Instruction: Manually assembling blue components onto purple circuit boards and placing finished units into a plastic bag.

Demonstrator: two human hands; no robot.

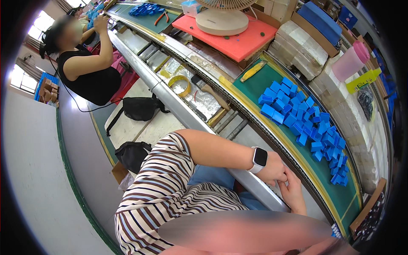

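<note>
My left hand [272, 169], with a white smartwatch [259, 157] on its wrist, reaches over the metal rail [253, 182] of the bench. Its fingers are bent and closed against the fingers of my right hand [293, 190]. The right hand comes up from the lower right, its fingers also drawn in at the same spot. Anything pinched between the two is hidden or too small to make out. Beyond them, a big loose heap of small blue block-shaped parts [304, 114] lies on the green conveyor belt [250, 87].
A yellow tape roll [179, 86] and a brush [215, 96] lie between rail and belt. Farther off are a fan [222, 21] on red foam [238, 46], pliers [161, 18] and a seated co-worker [91, 70]. A pink bottle [350, 61] stands on white foam blocks at right.
</note>
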